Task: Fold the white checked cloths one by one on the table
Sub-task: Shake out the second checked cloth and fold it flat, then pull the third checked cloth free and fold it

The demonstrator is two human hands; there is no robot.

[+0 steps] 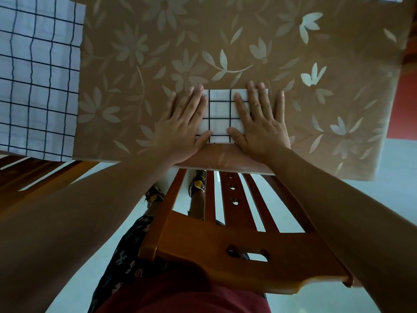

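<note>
cloth: small folded white cloth with black check lines, near table's front edge
left hand: flat, fingers spread, pressing cloth's left side, gripping nothing
right hand: flat, pressing right side
table: brown floral tablecloth
unfolded: large white checked cloth, far left

Illumination: dim, warm ambient light; pale floor brightest zone. Forearms and lower frame heavily underexposed. Soft sheen on the floral tablecloth, no hard glare. Wide-angle distortion bends the table edges. Slight softness at periphery; centre acceptably sharp
</note>
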